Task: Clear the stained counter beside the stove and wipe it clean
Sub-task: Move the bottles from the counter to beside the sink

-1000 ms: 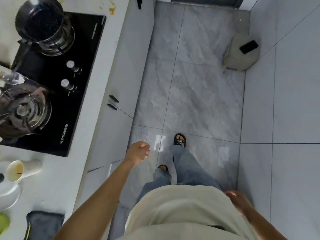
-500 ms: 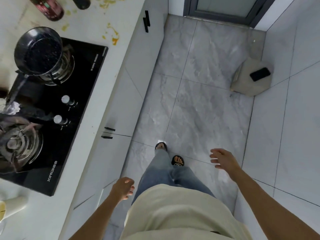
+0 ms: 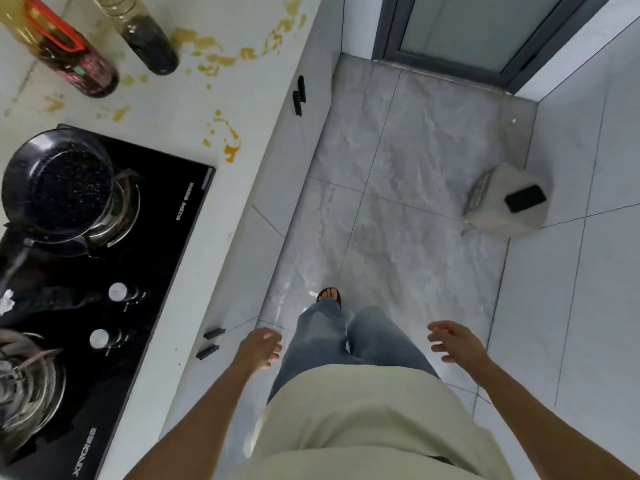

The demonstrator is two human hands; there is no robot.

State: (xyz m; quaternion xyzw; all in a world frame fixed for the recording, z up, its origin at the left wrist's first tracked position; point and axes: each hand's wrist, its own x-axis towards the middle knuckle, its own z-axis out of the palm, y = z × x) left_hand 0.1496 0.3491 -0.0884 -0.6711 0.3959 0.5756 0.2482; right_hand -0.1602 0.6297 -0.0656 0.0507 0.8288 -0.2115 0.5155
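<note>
The white counter point(image 3: 166, 109) beyond the black stove point(image 3: 104, 271) carries yellow-orange stains point(image 3: 228, 147). On it stand two bottles: an oil bottle with a red handle point(image 3: 65, 53) and a dark bottle point(image 3: 145, 39). My left hand point(image 3: 259, 348) hangs empty beside the cabinet front, fingers relaxed. My right hand point(image 3: 453, 342) is out over the floor, fingers spread, holding nothing. Both hands are well short of the stained counter.
A black pan point(image 3: 55, 185) sits on the far burner, and a glass-lidded pot point(image 3: 24, 379) on the near one. A grey bin point(image 3: 509, 202) stands on the floor by the right wall. A door point(image 3: 485, 29) closes the far end of the narrow tiled aisle.
I have walked forward along the counter, so the stains and bottles have come into view. My left hand swung back and then forward; my right hand came forward from my hip. The cup and cloth have left the view.
</note>
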